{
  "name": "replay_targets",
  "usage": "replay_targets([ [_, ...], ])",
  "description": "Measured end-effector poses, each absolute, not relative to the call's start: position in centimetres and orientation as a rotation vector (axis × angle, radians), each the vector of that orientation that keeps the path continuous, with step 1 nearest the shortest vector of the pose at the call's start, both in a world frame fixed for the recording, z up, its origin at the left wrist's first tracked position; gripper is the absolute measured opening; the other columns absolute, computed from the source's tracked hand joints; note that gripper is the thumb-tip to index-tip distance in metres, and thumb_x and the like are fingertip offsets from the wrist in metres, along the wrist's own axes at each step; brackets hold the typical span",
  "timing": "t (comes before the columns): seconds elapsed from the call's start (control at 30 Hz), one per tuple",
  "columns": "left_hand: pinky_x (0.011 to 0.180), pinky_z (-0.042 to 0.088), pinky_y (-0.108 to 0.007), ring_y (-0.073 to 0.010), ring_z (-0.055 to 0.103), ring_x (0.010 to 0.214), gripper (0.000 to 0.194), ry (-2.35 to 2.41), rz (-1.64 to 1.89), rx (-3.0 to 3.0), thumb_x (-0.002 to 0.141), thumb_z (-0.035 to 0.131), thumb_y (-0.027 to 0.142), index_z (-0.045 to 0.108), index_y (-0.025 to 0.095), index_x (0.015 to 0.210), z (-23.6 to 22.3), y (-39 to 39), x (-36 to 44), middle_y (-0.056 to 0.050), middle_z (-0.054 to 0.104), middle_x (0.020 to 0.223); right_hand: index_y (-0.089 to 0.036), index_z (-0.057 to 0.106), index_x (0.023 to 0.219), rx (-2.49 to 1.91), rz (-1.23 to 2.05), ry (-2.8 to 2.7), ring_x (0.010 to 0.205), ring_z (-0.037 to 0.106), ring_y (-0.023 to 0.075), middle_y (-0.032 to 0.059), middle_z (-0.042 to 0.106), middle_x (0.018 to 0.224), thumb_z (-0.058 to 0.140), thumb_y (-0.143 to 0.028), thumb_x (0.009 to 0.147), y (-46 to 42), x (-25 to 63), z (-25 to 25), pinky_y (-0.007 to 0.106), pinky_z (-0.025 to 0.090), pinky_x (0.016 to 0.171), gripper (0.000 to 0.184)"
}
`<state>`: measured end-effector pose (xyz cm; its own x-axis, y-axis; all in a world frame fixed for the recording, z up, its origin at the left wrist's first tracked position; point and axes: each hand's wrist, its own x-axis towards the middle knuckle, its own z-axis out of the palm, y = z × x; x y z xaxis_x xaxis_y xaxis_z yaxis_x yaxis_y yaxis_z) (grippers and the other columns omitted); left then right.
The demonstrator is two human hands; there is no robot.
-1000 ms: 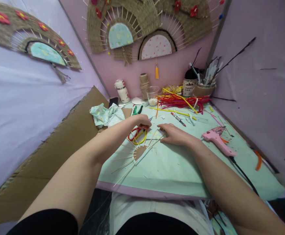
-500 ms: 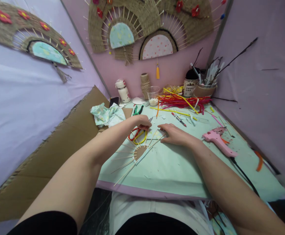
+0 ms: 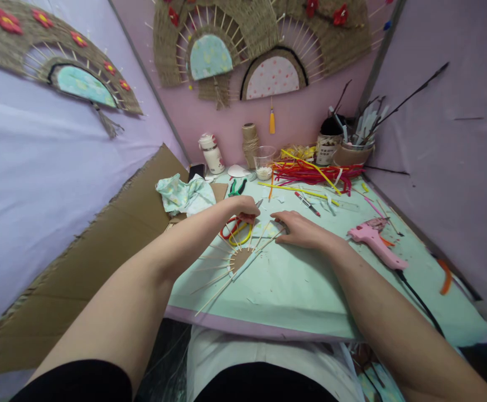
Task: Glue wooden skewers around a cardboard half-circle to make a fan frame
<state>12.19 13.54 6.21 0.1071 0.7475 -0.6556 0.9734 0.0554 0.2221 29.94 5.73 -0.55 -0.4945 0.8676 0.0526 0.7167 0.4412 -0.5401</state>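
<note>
My left hand is closed over the middle of a pair of scissors with red and yellow handles. The handles show below the hand and a blade tip pokes out past the fingers. My right hand has its fingers apart, resting by a piece of light patterned cloth and the upper tips of some sticks. Under and in front of my hands lies a fan frame, a brown half-round base with thin wooden sticks spreading from it. A pale strip runs along its straight edge.
A pink glue gun with a black cord lies at right. Red and yellow pipe cleaners are heaped at the back, near a plastic cup, twine spool and white bottle. Crumpled cloth and cardboard sit at left.
The whole view has shifted slightly. Both hands, the scissors and the fan frame keep the same places relative to each other.
</note>
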Motion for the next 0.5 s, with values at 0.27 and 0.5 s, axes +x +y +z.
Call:
replay_targets([
  [0.27,0.053,0.050,-0.019,-0.0114,0.053,0.040,0.008,1.656,-0.485,1.795,0.073,0.062,0.012,0.064,0.011,0.066,7.0,13.2,12.0,0.000,0.051,0.039,-0.022,0.053,0.139,-1.301,0.548,-2.387,0.130,0.042,0.0354,0.0140,0.051,0.140,0.078,-0.041,0.070,5.1,29.7,0.6,0.052,0.040,0.106,0.076],
  [0.5,0.060,0.052,-0.017,-0.0092,0.056,0.045,0.009,1.676,-0.439,1.758,0.076,0.056,0.007,0.062,0.012,0.071,6.1,13.6,12.2,0.001,0.056,0.046,-0.022,0.068,0.117,-0.948,0.411,-2.452,0.114,0.051,0.0282,0.0103,0.064,0.120,0.067,-0.036,0.084,3.6,27.5,0.8,0.044,0.041,0.098,0.036],
])
